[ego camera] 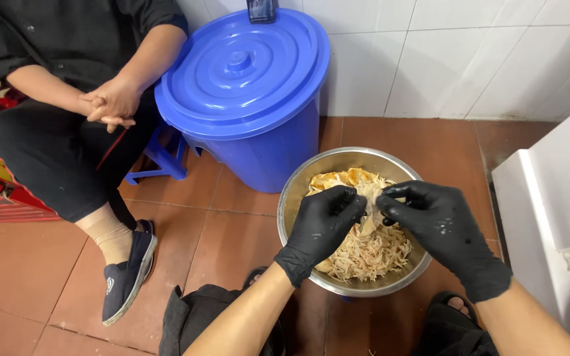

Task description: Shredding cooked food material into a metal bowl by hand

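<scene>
My left hand point(324, 221) and right hand point(433, 221), both in black gloves, are raised together over a steel bowl point(293, 198). Between them I hold a pale piece of cooked chicken point(371, 204). Left hand: fingers curled, thumb and fingertips pinched on the left side of the piece. Right hand: thumb and forefinger pinched on its right side, the other fingers bent loosely behind. Neither hand is open; both are closed narrowly on the meat.

The piece of chicken sits above the middle of the bowl, touching both gloves. Beneath it, the bowl holds a heap of shredded chicken point(374, 254), fine and pale, filling the near half. Larger unshredded pieces with yellowish skin point(338, 179) lie at the far rim. The bowl appears to sit low between my knees; what carries it is hidden.

Surroundings: terracotta floor tiles point(225, 231); white wall tiles point(470, 59) behind. A big blue plastic bin point(258, 145) with a ridged blue lid point(242, 69) stands just behind the bowl to the left. A small dark object rests at the far edge of the lid; I cannot tell what it is. To the left another person sits on a low blue stool point(159, 161), hands clasped point(108, 104) in the lap, dark trousers, dark slip-on shoe point(126, 273). A white box-like surface point(549, 198) stands to my right.
</scene>
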